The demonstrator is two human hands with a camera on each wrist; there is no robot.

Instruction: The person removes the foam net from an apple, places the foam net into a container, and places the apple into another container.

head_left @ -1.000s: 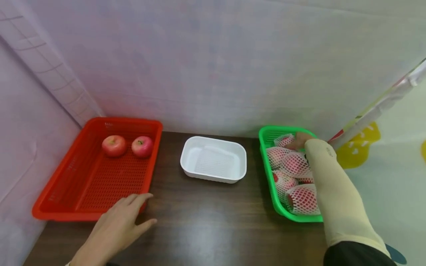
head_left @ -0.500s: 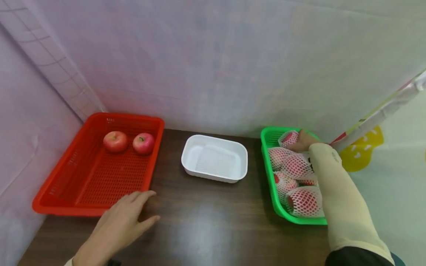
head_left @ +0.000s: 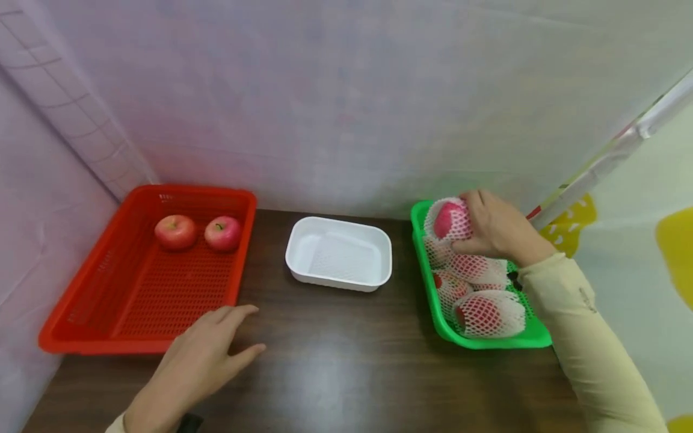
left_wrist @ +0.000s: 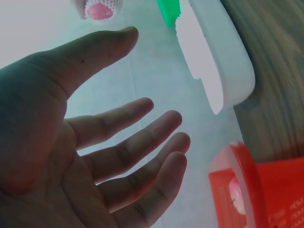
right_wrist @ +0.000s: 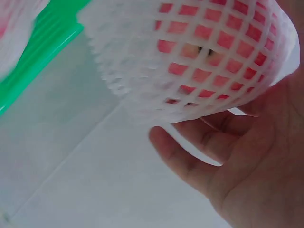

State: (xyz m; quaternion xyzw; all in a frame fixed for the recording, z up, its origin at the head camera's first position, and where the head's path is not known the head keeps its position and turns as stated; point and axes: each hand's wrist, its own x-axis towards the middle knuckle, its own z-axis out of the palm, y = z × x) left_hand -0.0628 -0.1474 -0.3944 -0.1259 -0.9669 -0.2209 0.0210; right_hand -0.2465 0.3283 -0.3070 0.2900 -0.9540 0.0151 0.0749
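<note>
- At the right of the head view, centre height, right hand (head_left: 489,228) grips a netted fruit (head_left: 452,221); thumb and fingers curl round its right side.
- Held fruit: pinkish red, in white foam net, raised over the upper left end of the green basket (head_left: 437,313). Right wrist view has it large across the top, net mesh over red skin, loose net edge hanging to the left, fingers beneath and behind.
- Right of frame, middle to lower: green basket with several more netted fruits (head_left: 489,316), close together, some touching. Dark item at basket's right side, too small to tell.
- Lower right: cream sleeve (head_left: 585,337) on the right arm.
- Lower left: left hand (head_left: 200,355), fingers relaxed, slightly bent, thumb held apart; overlaps the lower right corner of the red basket (head_left: 143,346) in the head view. Left wrist view has palm and spread fingers apart from that basket.
- Left of frame: red basket, two bare apples side by side near its top edge, left apple (head_left: 176,232) and right apple (head_left: 223,233), slight gap between.
- Centre: white tray (head_left: 341,255), between both baskets, on dark wood table (head_left: 325,361).
- Top of frame: pale sheet (head_left: 325,108) behind everything.
- Right edge: yellow print (head_left: 568,225) on pale surface.
</note>
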